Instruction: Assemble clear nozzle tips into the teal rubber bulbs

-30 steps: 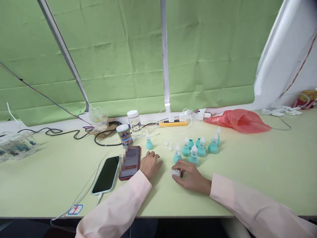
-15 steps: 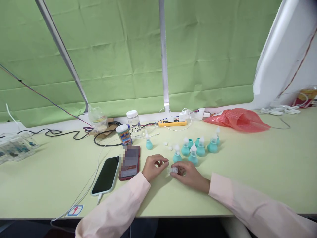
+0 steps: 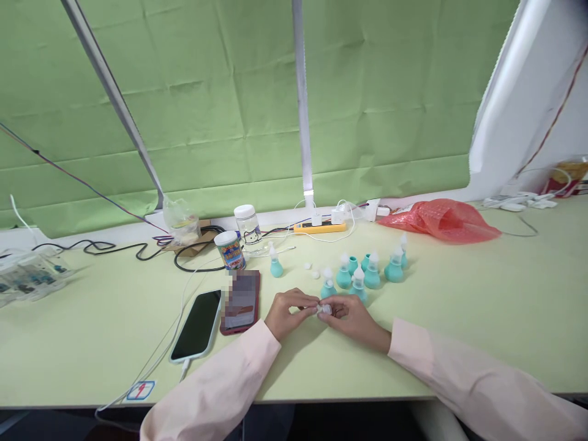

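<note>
A small clear plastic piece (image 3: pixel 324 309) is held between both hands, low over the table near its front edge. My right hand (image 3: pixel 353 317) pinches it from the right. The fingertips of my left hand (image 3: pixel 290 311) are pressed together at its left end; any small part between them is too tiny to make out. Just behind my hands stand several teal bulbs with clear tips (image 3: pixel 371 275), and two open teal bulbs (image 3: pixel 353 264) are among them. One more tipped teal bulb (image 3: pixel 276 267) stands apart to the left. Small white pieces (image 3: pixel 315 274) lie between.
Left of my hands lie a black-screened phone (image 3: pixel 197 324) and a red-cased phone (image 3: pixel 241 301). Behind them stand a labelled can (image 3: pixel 231 252) and a clear jar (image 3: pixel 248 228). A yellow power strip (image 3: pixel 320 228) and red plastic bag (image 3: pixel 441 222) lie at the back.
My left hand has moved right, and its fingertips have closed on the left end of the clear piece. My right hand has risen slightly with the piece.
</note>
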The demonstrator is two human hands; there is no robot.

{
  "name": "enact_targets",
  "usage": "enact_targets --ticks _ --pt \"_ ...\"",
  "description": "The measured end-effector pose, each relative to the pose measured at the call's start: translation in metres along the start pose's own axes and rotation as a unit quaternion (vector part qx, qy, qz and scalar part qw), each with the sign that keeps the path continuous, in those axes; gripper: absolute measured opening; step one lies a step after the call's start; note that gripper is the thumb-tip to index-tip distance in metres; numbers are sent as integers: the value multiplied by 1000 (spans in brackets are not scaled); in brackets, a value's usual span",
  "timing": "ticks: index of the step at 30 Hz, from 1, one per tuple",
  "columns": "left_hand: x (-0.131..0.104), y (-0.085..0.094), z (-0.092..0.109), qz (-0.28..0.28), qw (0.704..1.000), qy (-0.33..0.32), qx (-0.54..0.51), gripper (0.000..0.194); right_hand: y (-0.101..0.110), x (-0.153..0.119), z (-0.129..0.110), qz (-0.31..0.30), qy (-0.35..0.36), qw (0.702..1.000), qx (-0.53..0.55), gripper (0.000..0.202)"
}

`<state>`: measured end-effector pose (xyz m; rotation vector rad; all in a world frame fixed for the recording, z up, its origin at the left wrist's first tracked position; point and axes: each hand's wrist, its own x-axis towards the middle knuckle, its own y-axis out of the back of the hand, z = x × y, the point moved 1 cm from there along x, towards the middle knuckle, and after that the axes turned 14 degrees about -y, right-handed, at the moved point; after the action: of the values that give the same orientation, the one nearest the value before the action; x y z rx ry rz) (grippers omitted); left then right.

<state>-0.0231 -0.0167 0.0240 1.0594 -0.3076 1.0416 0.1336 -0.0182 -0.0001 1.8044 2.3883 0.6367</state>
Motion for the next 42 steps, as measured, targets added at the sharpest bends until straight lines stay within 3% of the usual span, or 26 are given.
enact_targets --ticks 8,16,25,28,32,35,37,39,42 --pt "-3 -2 2 -10 997 -61 45 25 -1 1 3 -24 -25 995 93 25" --pt "-3 -3 7 34 995 -88 30 18 -2 -2 -3 -18 -23 990 136 23" --pt "-8 -6 5 -9 983 -161 85 34 0 1 -2 -18 -24 989 144 22" --pt "7 4 15 -24 983 -152 98 36 -1 0 -1 11 -7 990 143 19" --pt "62 18 20 43 982 -100 156 27 -3 -6 -4 36 37 994 97 15" --pt "115 7 2 -20 980 -39 192 26 -4 -10 -6 29 52 996 60 12" --pt "144 -11 -19 -126 977 8 172 27 -5 -11 -7 17 57 997 43 11" --pt "165 -29 -40 -236 966 30 100 28 -5 -11 -7 9 59 998 30 10" --pt "180 -46 -65 -325 942 86 -2 33 -4 -11 -7 10 56 998 23 10"
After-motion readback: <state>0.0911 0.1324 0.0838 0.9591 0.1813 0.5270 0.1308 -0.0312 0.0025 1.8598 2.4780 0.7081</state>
